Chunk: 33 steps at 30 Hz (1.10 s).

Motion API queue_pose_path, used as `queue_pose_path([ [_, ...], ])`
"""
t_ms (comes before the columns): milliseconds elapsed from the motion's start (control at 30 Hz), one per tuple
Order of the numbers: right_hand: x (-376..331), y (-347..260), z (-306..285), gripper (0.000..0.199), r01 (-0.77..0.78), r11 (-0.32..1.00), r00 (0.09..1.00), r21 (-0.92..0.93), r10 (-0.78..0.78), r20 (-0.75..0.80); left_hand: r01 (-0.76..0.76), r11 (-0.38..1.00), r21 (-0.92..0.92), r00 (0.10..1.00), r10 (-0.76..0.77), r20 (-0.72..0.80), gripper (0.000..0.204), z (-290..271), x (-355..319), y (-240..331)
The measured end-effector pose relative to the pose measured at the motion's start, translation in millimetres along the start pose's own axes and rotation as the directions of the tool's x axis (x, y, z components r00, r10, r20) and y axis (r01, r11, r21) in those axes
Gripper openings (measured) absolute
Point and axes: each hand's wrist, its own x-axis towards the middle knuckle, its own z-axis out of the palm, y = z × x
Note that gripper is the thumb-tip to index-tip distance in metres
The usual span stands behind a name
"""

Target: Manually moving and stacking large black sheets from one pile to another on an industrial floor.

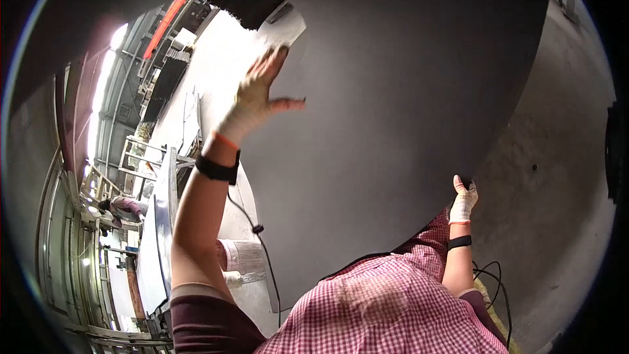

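A large dark grey sheet (393,111) fills most of the view in front of me, its lower edge close to my checked apron (380,295). My left hand (257,92), in a whitish glove with an orange cuff, is raised at the sheet's left side. Its fingers are stretched and the thumb stands apart; whether the palm touches the sheet I cannot tell. Lower down on the right, my right hand (464,202), gloved alike, grips the sheet's edge with the thumb up. Part of its fingers is hidden. Black bands circle both wrists, and a thin cord hangs from the left one.
Concrete floor (550,137) stretches to the right, with a black cable (501,282) near my right elbow. Left of me are a pale-topped table (155,242), a metal frame (141,157) and a wrapped bundle (247,257). Another person (128,208) bends over farther left.
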Motion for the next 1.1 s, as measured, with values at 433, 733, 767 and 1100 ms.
queue_pose_path([
  [433, -5, 1, 5, 0.077, 0.005, 0.981, 1.000, -0.193, -0.004, 0.002, 0.842, -0.368, -0.395, -0.241, -0.911, 0.334, 0.082, 155, -509, 145],
  [733, 38, -29, 122, 0.070, 0.020, 0.985, 0.973, -0.169, 0.020, 0.232, 0.313, -0.433, -0.845, -0.022, -0.893, 0.449, 0.054, 218, -401, 97],
  [767, 45, -26, 134, 0.066, -0.023, 0.990, 0.943, -0.141, 0.068, 0.327, 0.244, -0.461, -0.853, -0.017, -0.882, 0.472, 0.054, 229, -385, 91],
  [1100, 116, 17, 189, 0.015, -0.097, 0.849, 0.938, -0.520, 0.252, 0.236, 0.428, -0.542, -0.723, -0.162, -0.834, 0.528, 0.058, 341, -300, 46],
])
